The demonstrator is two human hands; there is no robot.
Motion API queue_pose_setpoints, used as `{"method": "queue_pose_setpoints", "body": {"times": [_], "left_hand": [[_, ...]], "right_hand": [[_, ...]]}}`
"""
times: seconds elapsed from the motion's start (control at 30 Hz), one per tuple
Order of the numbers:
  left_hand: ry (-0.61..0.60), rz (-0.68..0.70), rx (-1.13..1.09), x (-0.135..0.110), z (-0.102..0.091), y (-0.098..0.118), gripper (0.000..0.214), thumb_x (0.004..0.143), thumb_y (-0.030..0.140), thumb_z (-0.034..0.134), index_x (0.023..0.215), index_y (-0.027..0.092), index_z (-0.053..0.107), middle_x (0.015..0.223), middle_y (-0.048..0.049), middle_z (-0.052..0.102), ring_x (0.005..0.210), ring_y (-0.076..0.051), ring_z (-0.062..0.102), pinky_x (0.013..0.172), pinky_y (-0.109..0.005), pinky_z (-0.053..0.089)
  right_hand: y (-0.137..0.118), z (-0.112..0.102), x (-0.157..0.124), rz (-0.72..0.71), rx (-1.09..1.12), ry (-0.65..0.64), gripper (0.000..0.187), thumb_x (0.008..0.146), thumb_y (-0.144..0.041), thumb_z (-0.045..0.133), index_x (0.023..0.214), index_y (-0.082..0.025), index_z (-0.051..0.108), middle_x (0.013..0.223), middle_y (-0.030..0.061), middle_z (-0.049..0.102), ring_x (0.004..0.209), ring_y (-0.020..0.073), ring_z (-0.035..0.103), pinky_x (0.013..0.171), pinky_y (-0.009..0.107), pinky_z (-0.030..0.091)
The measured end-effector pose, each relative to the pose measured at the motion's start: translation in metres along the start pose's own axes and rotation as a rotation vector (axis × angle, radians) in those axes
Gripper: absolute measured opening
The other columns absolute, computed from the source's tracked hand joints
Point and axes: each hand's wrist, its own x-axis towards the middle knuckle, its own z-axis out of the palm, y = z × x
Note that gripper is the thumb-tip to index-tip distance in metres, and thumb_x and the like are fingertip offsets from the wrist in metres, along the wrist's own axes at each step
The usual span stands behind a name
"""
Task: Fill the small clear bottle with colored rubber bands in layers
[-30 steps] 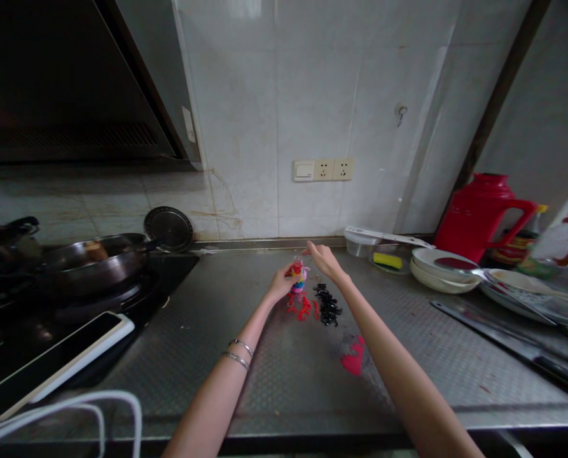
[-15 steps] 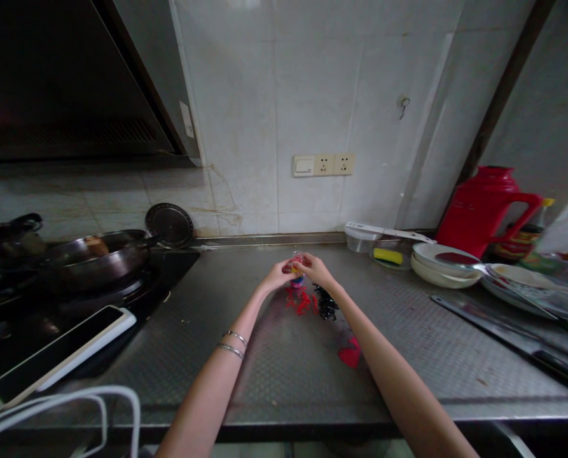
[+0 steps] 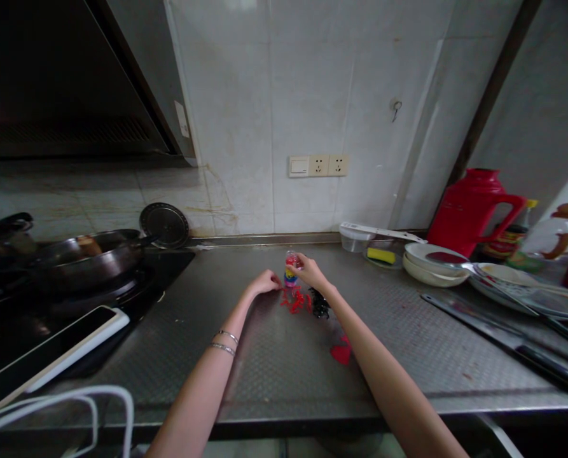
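My right hand (image 3: pixel 309 272) has its fingers closed on the upper part of a small clear container with bands of red, yellow, blue and pink (image 3: pixel 290 278). It stands upright on the metal counter. Just left of it is my left hand (image 3: pixel 265 282), its fingers drawn together at the edge of a pile of small red pieces (image 3: pixel 294 300). Whatever those fingertips pinch is too small to make out. Beside the pile, partly behind my right wrist, lies a heap of shiny black pieces (image 3: pixel 320 304). Nearer me, by the right forearm, is a flat red piece (image 3: pixel 340 354).
On the left are a phone-like white device (image 3: pixel 55 356), a white cable (image 3: pixel 116 391) and a pan (image 3: pixel 93 254) on the stove. To the right stand stacked bowls (image 3: pixel 431 270), a yellow sponge (image 3: pixel 381 256), a knife (image 3: pixel 474 327) and a red thermos (image 3: pixel 469 213).
My left hand has come away from the container's top and moved down and left to the red pile. The right hand stays on the container. The view has shifted slightly.
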Motion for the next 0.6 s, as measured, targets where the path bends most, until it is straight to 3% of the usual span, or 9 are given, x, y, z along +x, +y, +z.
{"method": "queue_pose_setpoints", "body": {"times": [0.3,0.6], "left_hand": [[-0.14,0.046,-0.007,0.004,0.003,-0.002,0.018,0.058,0.016,0.053,0.069,0.009,0.066,0.058,-0.0011,0.061,0.053,-0.009,0.05,0.054,-0.019,0.038],[-0.349,-0.059,0.051,-0.009,-0.003,0.02,0.021,0.062,0.029,0.058,0.071,0.011,0.066,0.054,-0.0005,0.058,0.038,-0.005,0.038,0.038,-0.017,0.025]], "right_hand": [[0.0,0.001,-0.001,0.01,-0.001,-0.006,0.038,0.072,-0.045,0.05,0.094,-0.014,0.054,0.078,0.0055,0.062,0.066,0.0137,0.055,0.061,0.024,0.041],[0.001,0.001,-0.001,0.012,0.012,-0.007,0.035,0.072,-0.043,0.051,0.091,-0.015,0.054,0.078,0.0057,0.063,0.068,0.0142,0.056,0.063,0.024,0.042]]}}
